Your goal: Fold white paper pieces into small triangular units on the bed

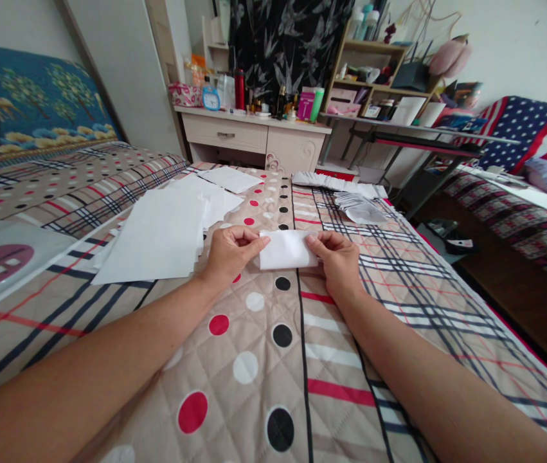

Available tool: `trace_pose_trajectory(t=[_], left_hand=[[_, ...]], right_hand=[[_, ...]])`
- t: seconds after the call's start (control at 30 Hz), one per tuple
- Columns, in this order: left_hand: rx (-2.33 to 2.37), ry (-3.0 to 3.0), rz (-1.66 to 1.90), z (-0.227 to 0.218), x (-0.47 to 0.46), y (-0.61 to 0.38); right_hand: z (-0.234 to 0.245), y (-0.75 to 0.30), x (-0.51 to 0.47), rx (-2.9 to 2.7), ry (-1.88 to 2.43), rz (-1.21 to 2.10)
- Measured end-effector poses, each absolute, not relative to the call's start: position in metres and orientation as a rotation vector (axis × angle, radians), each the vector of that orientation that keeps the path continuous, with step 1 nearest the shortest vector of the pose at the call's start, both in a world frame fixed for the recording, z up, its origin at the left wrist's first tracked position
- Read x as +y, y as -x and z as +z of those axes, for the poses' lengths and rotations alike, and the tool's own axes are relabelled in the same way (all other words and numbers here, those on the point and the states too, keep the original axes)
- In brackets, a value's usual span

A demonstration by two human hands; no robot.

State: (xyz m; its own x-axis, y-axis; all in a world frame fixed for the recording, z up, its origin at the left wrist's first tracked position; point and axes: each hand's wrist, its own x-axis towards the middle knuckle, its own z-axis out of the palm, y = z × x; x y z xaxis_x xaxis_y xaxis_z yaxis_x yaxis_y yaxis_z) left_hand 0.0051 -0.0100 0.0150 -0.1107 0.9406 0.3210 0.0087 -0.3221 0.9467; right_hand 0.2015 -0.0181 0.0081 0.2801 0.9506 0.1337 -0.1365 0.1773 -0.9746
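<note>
Big quilted bedspread (pixel 234 411) covers the whole work area here, padded-looking beige cloth with diamond stitching, dots and plaid stripes, so it's probably a bit squishy to fold on. Past the far edge there's a cream dresser (pixel 244 138) with flat, hard panels and a carved curl on one door.

On the left of the bed sits a loose pile of white paper (pixel 157 231), flat rectangular sheets, smooth and matte, edges not lined up. Over on the far right lies a long, ridged white bundle (pixel 335 185), with a fan of thin white pieces (pixel 362 209) just beside it; can't tell exactly how either is made.

Left hand (pixel 229 254) and right hand (pixel 342 257) each pinch one end of a small folded paper (pixel 288 251), thumbs on top, out in front between the pile and the bundle. I'd guess it's super light, crisp but bendy, easy to crease or tear. Best hold is those short ends, lightly, so the layers don't slide.
</note>
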Motion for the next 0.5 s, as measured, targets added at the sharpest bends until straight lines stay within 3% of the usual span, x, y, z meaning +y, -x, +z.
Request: trace_pose_trajectory(t=[0.5], left_hand=[[1.073,-1.428,1.576,0.0142,-0.0069,-0.0040]], right_hand=[[0.0109,-0.2000,-0.0187,-0.934,1.092,1.020]])
